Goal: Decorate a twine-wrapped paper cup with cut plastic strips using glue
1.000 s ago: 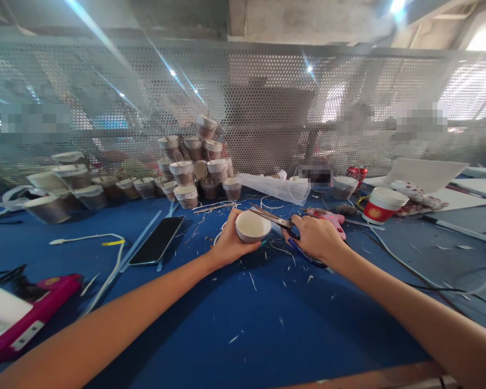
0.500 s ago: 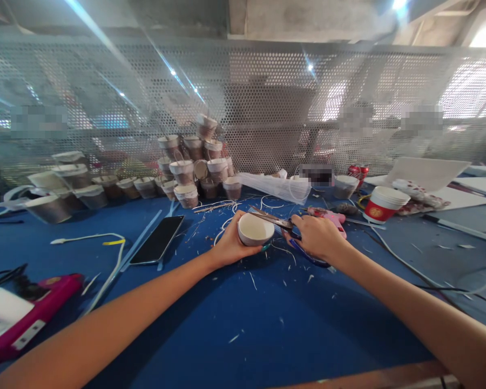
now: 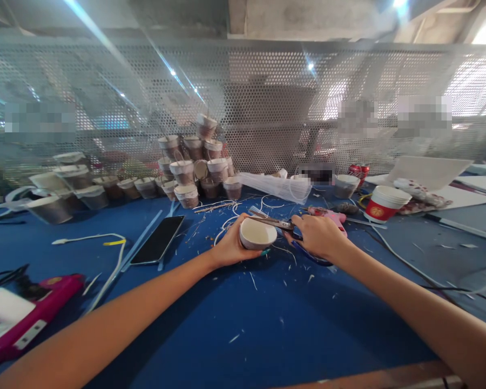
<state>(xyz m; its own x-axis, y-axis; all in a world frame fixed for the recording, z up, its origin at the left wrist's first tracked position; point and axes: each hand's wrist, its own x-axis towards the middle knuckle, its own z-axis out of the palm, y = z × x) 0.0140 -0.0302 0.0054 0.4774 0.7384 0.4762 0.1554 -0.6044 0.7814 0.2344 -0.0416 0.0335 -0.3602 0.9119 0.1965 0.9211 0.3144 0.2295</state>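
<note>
My left hand [image 3: 231, 244] is wrapped round a small white cup [image 3: 258, 235], tilted so its open mouth faces me. In my right hand [image 3: 316, 236] is a pair of scissors [image 3: 278, 222] with blue handles. The blades lie along the cup's far rim; whether they touch it I cannot tell. White thread-like scraps [image 3: 227, 224] lie on the blue table [image 3: 227, 324] behind and around the cup. Just beyond my right hand rests a pink glue gun [image 3: 328, 214].
Stacked small pots [image 3: 184, 173] stand at the back, with more pots [image 3: 93, 197] to the left. A phone [image 3: 157, 240] and a magenta power strip [image 3: 52, 302] lie left. Paper cups [image 3: 385, 203], a red can [image 3: 358, 172] and cables sit right. A perforated metal panel [image 3: 267, 108] closes the back.
The cup and my left hand have shifted very slightly down and to the right. The scissors stay at the far rim, and my right hand has barely moved.
</note>
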